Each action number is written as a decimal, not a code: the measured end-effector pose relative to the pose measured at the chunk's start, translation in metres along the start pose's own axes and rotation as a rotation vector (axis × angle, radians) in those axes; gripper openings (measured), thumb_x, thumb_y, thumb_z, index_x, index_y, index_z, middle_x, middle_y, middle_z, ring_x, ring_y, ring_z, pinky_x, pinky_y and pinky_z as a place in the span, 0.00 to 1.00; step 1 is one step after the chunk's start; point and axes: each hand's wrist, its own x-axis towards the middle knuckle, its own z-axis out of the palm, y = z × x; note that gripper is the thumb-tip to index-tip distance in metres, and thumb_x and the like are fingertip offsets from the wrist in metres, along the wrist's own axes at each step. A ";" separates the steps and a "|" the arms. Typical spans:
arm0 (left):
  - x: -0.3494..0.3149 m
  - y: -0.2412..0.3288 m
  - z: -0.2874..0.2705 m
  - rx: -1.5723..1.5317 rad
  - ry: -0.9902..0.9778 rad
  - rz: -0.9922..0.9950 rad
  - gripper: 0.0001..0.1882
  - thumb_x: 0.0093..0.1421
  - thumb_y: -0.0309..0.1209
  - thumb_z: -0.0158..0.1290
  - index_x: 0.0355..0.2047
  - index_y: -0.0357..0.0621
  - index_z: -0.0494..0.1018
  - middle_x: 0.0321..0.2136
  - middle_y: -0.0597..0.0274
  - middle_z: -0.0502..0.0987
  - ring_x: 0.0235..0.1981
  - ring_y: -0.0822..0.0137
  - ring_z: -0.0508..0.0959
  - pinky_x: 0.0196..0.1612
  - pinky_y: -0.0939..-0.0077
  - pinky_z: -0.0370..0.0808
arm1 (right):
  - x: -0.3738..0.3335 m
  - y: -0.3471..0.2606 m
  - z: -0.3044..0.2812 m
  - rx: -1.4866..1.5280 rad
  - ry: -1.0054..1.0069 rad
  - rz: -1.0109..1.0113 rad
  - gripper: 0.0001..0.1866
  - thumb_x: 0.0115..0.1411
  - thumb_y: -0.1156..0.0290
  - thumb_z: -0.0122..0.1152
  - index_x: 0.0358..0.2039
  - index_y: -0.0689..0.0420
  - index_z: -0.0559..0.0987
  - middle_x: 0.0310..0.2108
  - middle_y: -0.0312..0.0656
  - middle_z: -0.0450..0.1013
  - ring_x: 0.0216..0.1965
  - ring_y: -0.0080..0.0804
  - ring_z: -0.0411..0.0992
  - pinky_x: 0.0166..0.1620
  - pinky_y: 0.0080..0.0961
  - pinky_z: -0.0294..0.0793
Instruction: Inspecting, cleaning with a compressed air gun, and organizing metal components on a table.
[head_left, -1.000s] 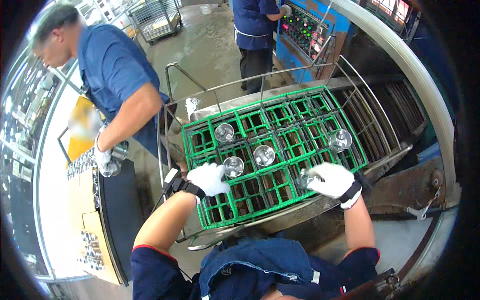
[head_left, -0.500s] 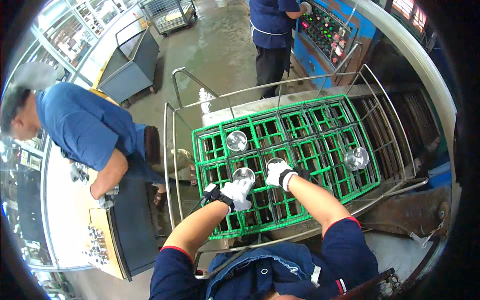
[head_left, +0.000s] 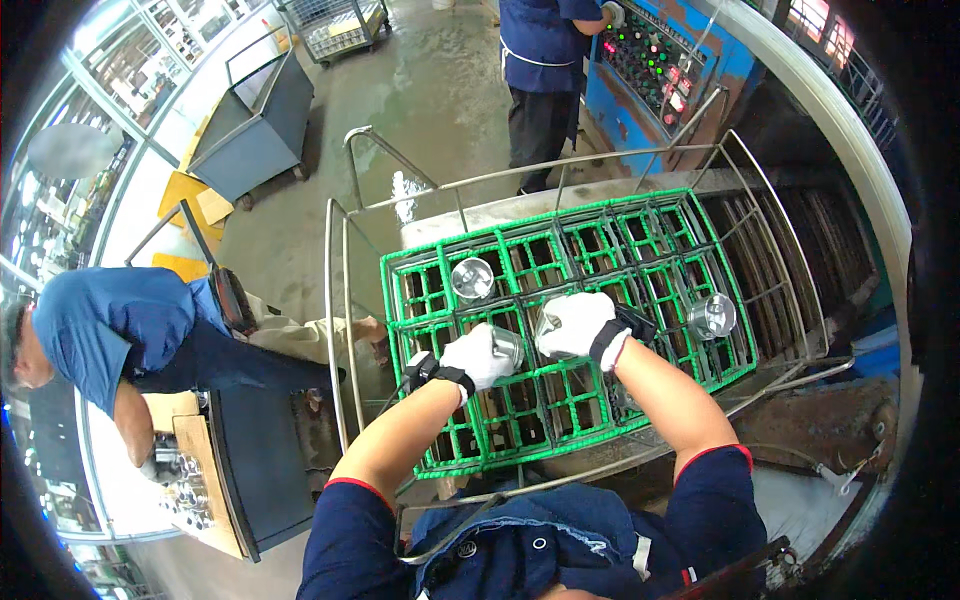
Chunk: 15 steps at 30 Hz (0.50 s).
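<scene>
Both my hands wear white gloves, with black bands at the wrists, above a green-coated wire rack (head_left: 505,248) divided into square compartments. My left hand (head_left: 474,358) is closed around a clear glass (head_left: 509,348), which is tipped on its side with its end toward the right. Close beside it, my right hand (head_left: 582,322) grips another clear glass (head_left: 546,328), mostly covered by the fingers. One clear glass (head_left: 473,279) stands in a compartment at the far left of the rack. Another clear glass (head_left: 712,316) sits in a compartment on the right side.
A bent metal rail (head_left: 500,182) surrounds the rack. At left, a co-worker (head_left: 140,320) bends over a table (head_left: 225,480) bearing several glasses. A second person (head_left: 545,80) stands at a blue control panel (head_left: 650,70). Behind are a grey cart (head_left: 255,130) and a wire cage trolley (head_left: 335,30).
Both glasses have come closer together, and the left one has turned onto its side. My right hand has shifted right and away from me. The co-worker at left has bent lower over the table.
</scene>
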 end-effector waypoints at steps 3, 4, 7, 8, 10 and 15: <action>-0.018 0.033 -0.038 0.107 0.139 -0.037 0.33 0.52 0.51 0.61 0.48 0.37 0.68 0.36 0.42 0.81 0.42 0.44 0.82 0.45 0.53 0.79 | -0.024 -0.010 -0.013 -0.087 0.060 -0.274 0.18 0.47 0.47 0.62 0.32 0.43 0.83 0.35 0.40 0.81 0.38 0.44 0.80 0.39 0.45 0.75; -0.023 0.036 -0.050 0.106 0.149 -0.090 0.31 0.54 0.50 0.59 0.46 0.36 0.67 0.37 0.39 0.81 0.40 0.42 0.82 0.43 0.52 0.79 | -0.028 -0.013 -0.009 -0.081 0.099 -0.327 0.14 0.46 0.49 0.64 0.28 0.42 0.83 0.34 0.37 0.80 0.36 0.42 0.79 0.37 0.44 0.74; -0.044 0.027 -0.076 0.012 0.056 -0.237 0.39 0.56 0.54 0.56 0.51 0.28 0.61 0.37 0.34 0.80 0.42 0.42 0.82 0.46 0.54 0.79 | -0.038 -0.032 0.014 -0.024 0.160 -0.528 0.09 0.47 0.56 0.60 0.28 0.39 0.83 0.36 0.36 0.78 0.38 0.40 0.78 0.37 0.45 0.71; -0.050 0.022 -0.073 0.036 0.101 -0.268 0.42 0.57 0.55 0.55 0.54 0.26 0.58 0.40 0.32 0.79 0.44 0.42 0.82 0.48 0.55 0.78 | -0.042 -0.043 0.018 -0.022 0.136 -0.598 0.07 0.47 0.57 0.60 0.27 0.40 0.82 0.36 0.35 0.77 0.38 0.40 0.76 0.36 0.44 0.69; -0.063 0.012 -0.066 0.104 0.150 -0.267 0.45 0.58 0.56 0.51 0.58 0.23 0.57 0.44 0.28 0.78 0.46 0.38 0.80 0.52 0.52 0.76 | -0.040 -0.069 0.026 -0.123 0.051 -0.717 0.05 0.48 0.61 0.60 0.26 0.40 0.83 0.35 0.37 0.77 0.40 0.40 0.76 0.36 0.44 0.68; -0.065 -0.016 -0.040 0.195 -0.226 -0.318 0.43 0.59 0.63 0.43 0.60 0.38 0.67 0.52 0.32 0.75 0.57 0.42 0.75 0.60 0.58 0.70 | -0.015 -0.086 0.099 -0.102 0.281 -0.923 0.08 0.50 0.59 0.61 0.30 0.39 0.84 0.25 0.37 0.77 0.32 0.40 0.78 0.35 0.39 0.75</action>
